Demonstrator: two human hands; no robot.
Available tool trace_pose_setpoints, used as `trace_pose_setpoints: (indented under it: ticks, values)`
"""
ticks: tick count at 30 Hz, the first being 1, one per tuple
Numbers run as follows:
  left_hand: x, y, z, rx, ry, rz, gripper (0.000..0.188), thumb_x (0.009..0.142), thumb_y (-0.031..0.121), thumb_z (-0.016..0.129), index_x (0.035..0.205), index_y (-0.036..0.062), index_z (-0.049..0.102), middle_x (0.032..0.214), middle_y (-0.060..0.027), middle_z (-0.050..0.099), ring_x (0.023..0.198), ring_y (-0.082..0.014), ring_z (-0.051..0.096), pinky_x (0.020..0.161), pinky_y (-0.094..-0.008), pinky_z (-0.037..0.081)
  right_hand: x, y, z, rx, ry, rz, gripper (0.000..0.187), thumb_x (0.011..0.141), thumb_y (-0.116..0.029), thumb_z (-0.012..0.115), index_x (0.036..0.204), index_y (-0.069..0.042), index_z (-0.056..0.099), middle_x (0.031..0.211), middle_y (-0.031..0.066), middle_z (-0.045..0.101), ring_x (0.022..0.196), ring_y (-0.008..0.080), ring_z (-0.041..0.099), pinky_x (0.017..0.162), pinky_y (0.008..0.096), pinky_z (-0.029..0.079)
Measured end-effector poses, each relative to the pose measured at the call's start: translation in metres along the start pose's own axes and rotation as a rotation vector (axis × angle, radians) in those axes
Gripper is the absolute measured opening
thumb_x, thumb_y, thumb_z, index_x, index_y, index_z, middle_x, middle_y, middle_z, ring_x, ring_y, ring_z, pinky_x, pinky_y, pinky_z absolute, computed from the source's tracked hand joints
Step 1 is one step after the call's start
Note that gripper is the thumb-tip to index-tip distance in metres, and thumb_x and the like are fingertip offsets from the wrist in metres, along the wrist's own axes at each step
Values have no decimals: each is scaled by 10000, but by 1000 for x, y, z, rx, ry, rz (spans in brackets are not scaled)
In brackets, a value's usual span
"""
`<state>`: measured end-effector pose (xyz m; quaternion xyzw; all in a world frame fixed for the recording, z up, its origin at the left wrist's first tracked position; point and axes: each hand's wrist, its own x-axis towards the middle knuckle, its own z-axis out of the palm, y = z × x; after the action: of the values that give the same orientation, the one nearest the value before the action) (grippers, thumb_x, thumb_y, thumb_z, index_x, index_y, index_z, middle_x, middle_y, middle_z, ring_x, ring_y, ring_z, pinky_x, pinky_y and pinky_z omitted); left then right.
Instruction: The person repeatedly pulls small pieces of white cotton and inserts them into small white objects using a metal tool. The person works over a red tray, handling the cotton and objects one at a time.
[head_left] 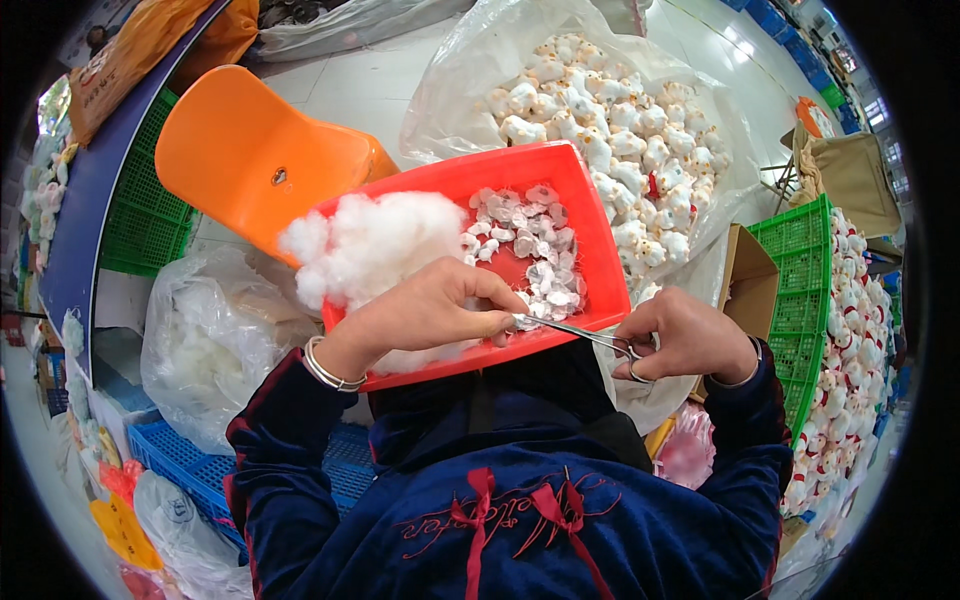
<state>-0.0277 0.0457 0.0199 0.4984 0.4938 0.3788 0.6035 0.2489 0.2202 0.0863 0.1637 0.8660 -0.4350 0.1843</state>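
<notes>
My left hand (430,308) is closed, thumb and forefinger pinching a small white fabric piece (519,321) over the near edge of a red plastic tray (603,243). My right hand (690,338) has its fingers through the rings of slim metal forceps (578,331). Their tips point left and meet the white piece at my left fingertips. Fluffy white stuffing (390,238) heaps up in the tray's left side, partly under my left wrist. On the right side lie several small flat white pieces (551,272), loosely scattered. The tray rests at my lap.
Beyond the tray stands an orange plastic chair (262,165). A big clear bag (450,105) holds many small white plush toys (625,120). Green crates (800,290) and a cardboard box (748,275) are at right. A bag of stuffing (205,345) and a blue crate (185,462) sit left.
</notes>
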Motion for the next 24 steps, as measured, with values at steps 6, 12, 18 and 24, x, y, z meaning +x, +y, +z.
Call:
trace_pose_setpoints:
  ticks: [6,12,18,24]
  values:
    - [1,-12,25,427,403,178,107,925,31,723,1025,-6,730,879,-98,743,796,-166,717,738,-303,560,9,3,15,119,22,57,296,845,-295,831,838,-19,724,579,58,562,523,152,518,523,342,409]
    - [28,-26,41,598,986,587,200,851,-60,718,1023,25,662,865,-139,675,731,-275,678,659,-353,540,33,-7,73,986,51,97,264,965,-266,770,854,-34,710,699,-68,570,639,36,488,572,231,363]
    - [15,-43,63,629,907,575,245,814,-76,718,1024,35,661,860,-137,664,736,-292,675,649,-369,541,18,-1,64,925,-42,129,258,975,-259,763,884,-21,726,700,-30,615,646,50,543,596,218,398]
    - [5,-36,49,791,730,472,288,837,7,739,1103,68,648,915,-140,684,777,-317,706,654,-391,555,22,-1,71,958,-62,159,276,966,-270,771,867,-16,729,671,-21,618,640,61,562,600,224,410]
